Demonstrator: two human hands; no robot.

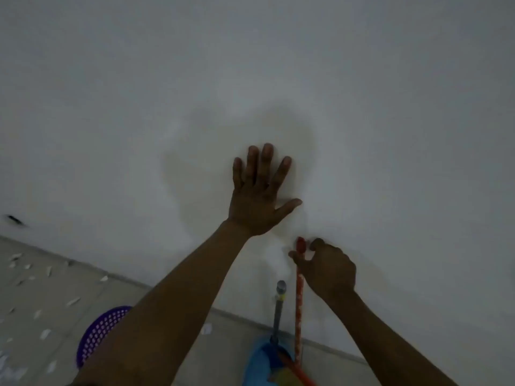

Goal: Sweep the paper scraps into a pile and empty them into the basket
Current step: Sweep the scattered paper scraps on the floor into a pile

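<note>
- Paper scraps (73,301): more than a dozen small white bits, torn and uneven, scattered on the tiled floor (55,288) at lower left; blur stops an exact count. One more lies alone near the wall base, right of your left forearm.
- One purple basket (100,330), perforated wall, stands on the floor among the scraps; your left forearm covers its right part.
- One red patterned handle (298,302) stands upright against the wall; an orange part angles off at its foot.
- One blue dustpan (259,360) with a grey handle (278,310) stands just left of it.
- Your right hand (326,268): fingers and thumb curled round the red handle near its top.
- Your left hand (257,201): fingers straight and spread, holding nothing, palm toward the white wall (390,107).
- One dark mark (15,219) shows on the wall at far left.
</note>
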